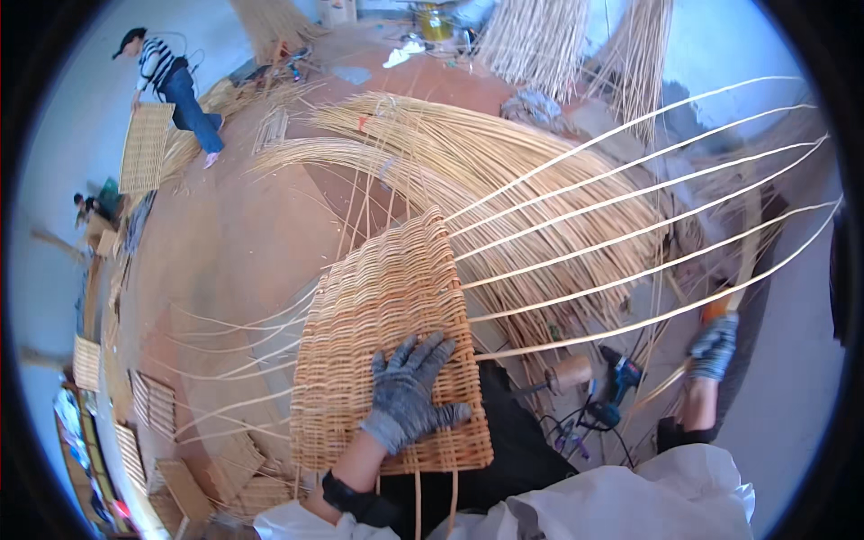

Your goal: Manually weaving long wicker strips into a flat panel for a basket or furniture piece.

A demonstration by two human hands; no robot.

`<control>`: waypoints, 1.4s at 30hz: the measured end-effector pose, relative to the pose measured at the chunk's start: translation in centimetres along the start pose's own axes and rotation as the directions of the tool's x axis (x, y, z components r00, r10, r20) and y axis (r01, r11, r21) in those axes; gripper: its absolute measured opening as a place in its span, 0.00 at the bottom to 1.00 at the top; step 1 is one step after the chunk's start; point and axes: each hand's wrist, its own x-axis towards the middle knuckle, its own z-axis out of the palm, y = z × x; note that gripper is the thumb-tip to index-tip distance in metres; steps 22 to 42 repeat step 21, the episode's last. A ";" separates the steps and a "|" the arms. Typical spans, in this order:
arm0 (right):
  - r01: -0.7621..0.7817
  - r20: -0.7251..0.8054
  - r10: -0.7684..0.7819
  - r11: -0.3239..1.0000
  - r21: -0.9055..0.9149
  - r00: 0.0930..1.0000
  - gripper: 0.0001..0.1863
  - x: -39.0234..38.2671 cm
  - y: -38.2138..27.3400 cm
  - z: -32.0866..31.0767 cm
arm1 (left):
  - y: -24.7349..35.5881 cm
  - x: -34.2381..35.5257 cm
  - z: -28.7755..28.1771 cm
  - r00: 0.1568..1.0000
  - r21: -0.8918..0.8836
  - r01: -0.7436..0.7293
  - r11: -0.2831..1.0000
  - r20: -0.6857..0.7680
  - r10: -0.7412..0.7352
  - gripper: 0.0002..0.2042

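A woven wicker panel [387,297] lies tilted across my lap. Long pale canes [621,256] fan out from its right edge, and more stick out from its left and lower edges. My left hand [409,391], in a grey work glove, rests flat on the panel's lower part with its fingers spread. Off to the right, my gloved right hand [713,348] is closed beside an orange object [717,304]. A thin strip of cane [661,387] runs close under that hand. Exactly what its fingers grip is hidden.
A large bundle of canes [540,180] covers the floor ahead. A cordless drill [621,373] and a wooden cylinder [569,373] lie near my right knee. Several woven panels [155,403] stand at the left. Far left, another person [175,85] holds a panel [144,147].
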 end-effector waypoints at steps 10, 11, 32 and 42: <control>-0.230 0.867 -0.165 0.926 0.301 0.471 0.17 -10.3 -0.4 33.3 | -4.0 -0.1 -0.7 0.977 -0.929 0.205 0.307 0.174 -0.127 0.35; -0.270 0.837 -0.165 0.899 0.346 0.522 0.18 -11.0 2.9 35.6 | -4.5 -0.4 -0.2 0.987 -0.994 -0.100 0.048 -0.105 -0.121 0.26; -0.608 0.835 0.492 0.749 -0.264 0.245 0.14 -8.6 15.0 39.2 | -0.2 -3.3 -3.1 0.990 -0.983 -0.138 -0.119 -0.141 0.020 0.21; -0.608 0.835 0.492 0.749 -0.264 0.245 0.14 -8.6 15.0 39.2 | -0.2 -3.3 -3.1 0.990 -0.983 -0.138 -0.119 -0.141 0.020 0.21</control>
